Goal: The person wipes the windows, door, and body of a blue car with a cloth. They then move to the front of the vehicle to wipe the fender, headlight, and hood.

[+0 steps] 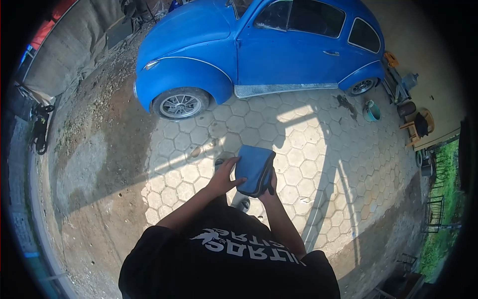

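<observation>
Nearest the wearer's black shirt, both hands are engaged. Left hand: partly closed, thumb on the upper face, fingers spread along the left edge of a folded blue cloth. Right hand: curled round the right side near the lower corner; its fingers are partly hidden behind the folds.

The cloth is held above the hexagonal paving, clear of it. Handling, as judged: light, soft, limp if opened, not fragile, low risk of slipping. The stacked layers could fan apart under a one-sided grip. Recommended hold: opposite sides, thumbs on top, fingers under the dark-edged folds.

Beyond, a blue car stands across the paving's far side. Off its rear wheel: a teal bucket, then a chair towards the right edge.
</observation>
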`<act>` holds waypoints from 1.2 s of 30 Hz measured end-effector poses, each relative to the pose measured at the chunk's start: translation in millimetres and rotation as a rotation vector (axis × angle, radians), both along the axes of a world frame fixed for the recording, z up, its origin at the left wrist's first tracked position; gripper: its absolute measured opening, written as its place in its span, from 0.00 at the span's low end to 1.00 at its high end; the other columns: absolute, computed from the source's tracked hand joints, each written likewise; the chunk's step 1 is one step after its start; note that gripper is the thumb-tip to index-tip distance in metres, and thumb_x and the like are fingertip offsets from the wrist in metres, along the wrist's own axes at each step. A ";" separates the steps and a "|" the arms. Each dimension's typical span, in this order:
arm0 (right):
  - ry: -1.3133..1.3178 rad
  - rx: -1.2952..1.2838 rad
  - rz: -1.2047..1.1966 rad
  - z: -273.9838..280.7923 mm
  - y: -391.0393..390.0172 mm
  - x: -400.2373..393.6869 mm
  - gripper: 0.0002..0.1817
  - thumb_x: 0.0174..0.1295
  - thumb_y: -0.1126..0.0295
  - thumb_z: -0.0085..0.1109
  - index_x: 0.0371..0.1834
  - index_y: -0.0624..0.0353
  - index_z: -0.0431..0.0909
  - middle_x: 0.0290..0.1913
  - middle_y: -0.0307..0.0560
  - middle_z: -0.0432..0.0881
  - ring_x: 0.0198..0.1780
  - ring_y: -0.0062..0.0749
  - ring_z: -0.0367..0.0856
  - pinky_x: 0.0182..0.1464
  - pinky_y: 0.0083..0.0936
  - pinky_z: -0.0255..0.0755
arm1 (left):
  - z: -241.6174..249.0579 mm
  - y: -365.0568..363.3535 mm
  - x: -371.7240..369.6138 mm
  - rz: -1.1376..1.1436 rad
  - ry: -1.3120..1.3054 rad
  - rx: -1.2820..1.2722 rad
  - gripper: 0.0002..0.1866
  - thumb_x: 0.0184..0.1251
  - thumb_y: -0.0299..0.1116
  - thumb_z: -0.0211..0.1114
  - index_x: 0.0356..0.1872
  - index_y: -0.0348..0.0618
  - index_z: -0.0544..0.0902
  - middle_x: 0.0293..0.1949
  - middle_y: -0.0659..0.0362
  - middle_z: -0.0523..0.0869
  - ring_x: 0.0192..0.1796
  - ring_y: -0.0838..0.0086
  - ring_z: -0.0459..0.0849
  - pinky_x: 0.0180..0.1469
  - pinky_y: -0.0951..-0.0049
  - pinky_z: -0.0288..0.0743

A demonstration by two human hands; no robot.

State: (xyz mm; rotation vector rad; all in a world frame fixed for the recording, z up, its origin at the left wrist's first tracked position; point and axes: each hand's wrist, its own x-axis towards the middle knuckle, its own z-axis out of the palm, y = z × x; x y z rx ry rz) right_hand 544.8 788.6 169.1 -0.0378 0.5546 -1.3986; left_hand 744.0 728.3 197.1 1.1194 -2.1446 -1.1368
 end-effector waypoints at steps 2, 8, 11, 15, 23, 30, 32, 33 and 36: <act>-0.120 0.001 -0.018 16.4 -10.0 2.6 0.42 0.82 0.36 0.43 0.84 0.58 0.63 0.78 0.62 0.72 0.76 0.59 0.74 0.77 0.59 0.70 | 3.2 -6.5 6.6 0.021 0.069 0.068 0.50 0.63 0.41 0.84 0.82 0.39 0.65 0.76 0.42 0.73 0.78 0.50 0.74 0.77 0.52 0.72; -0.386 -0.221 -0.057 -8.5 -42.9 20.8 0.40 0.83 0.38 0.42 0.85 0.58 0.62 0.80 0.62 0.70 0.78 0.60 0.72 0.79 0.60 0.68 | -2.2 -39.7 27.8 0.137 0.206 0.259 0.45 0.68 0.39 0.81 0.82 0.41 0.67 0.71 0.45 0.79 0.68 0.60 0.83 0.61 0.61 0.82; -0.119 -0.049 -0.037 -7.8 -76.8 35.1 0.39 0.84 0.40 0.42 0.84 0.59 0.62 0.78 0.61 0.72 0.76 0.57 0.75 0.77 0.58 0.71 | 2.7 -75.8 33.5 0.125 0.159 0.359 0.41 0.69 0.39 0.81 0.80 0.47 0.72 0.70 0.46 0.81 0.62 0.63 0.87 0.52 0.67 0.85; -0.125 -0.059 0.003 -16.9 -135.5 57.7 0.38 0.83 0.39 0.42 0.82 0.58 0.66 0.74 0.59 0.77 0.73 0.52 0.79 0.75 0.53 0.75 | 6.6 -126.3 38.9 0.059 0.131 0.205 0.34 0.67 0.38 0.80 0.74 0.49 0.79 0.68 0.47 0.83 0.61 0.58 0.87 0.55 0.64 0.85; -0.048 0.028 -0.149 -16.3 -261.3 86.8 0.54 0.72 0.19 0.37 0.82 0.56 0.67 0.73 0.54 0.79 0.69 0.47 0.81 0.71 0.48 0.77 | -27.2 -253.0 70.2 -0.071 -0.031 -0.223 0.23 0.69 0.41 0.77 0.63 0.50 0.87 0.72 0.42 0.76 0.74 0.41 0.73 0.76 0.44 0.71; -0.030 0.075 -0.145 -64.2 -374.7 116.2 0.44 0.79 0.30 0.44 0.82 0.57 0.66 0.74 0.54 0.78 0.70 0.46 0.81 0.71 0.45 0.77 | -60.0 -376.1 100.3 -0.254 -0.245 -0.288 0.23 0.75 0.46 0.72 0.68 0.57 0.86 0.82 0.41 0.63 0.83 0.34 0.60 0.81 0.39 0.63; -0.092 0.049 -0.157 -79.6 -403.8 118.6 0.41 0.81 0.35 0.46 0.83 0.56 0.65 0.76 0.54 0.76 0.73 0.47 0.79 0.74 0.47 0.75 | -71.9 -421.1 107.2 -0.320 -0.251 -0.282 0.24 0.76 0.46 0.71 0.71 0.58 0.84 0.83 0.42 0.63 0.83 0.36 0.60 0.82 0.39 0.62; -0.136 0.017 -0.164 -86.4 -421.5 120.5 0.42 0.80 0.34 0.45 0.82 0.56 0.65 0.74 0.53 0.77 0.72 0.45 0.79 0.73 0.46 0.76 | -77.1 -449.4 110.1 -0.342 -0.247 -0.280 0.25 0.77 0.46 0.70 0.72 0.59 0.83 0.83 0.42 0.63 0.83 0.37 0.60 0.82 0.40 0.61; -0.186 -0.018 -0.223 -115.3 -473.0 130.6 0.44 0.79 0.30 0.44 0.82 0.56 0.66 0.71 0.50 0.80 0.70 0.42 0.81 0.71 0.43 0.77 | -95.9 -544.8 127.7 -0.320 -0.311 -0.315 0.26 0.80 0.43 0.68 0.75 0.56 0.79 0.83 0.48 0.65 0.83 0.43 0.62 0.82 0.44 0.62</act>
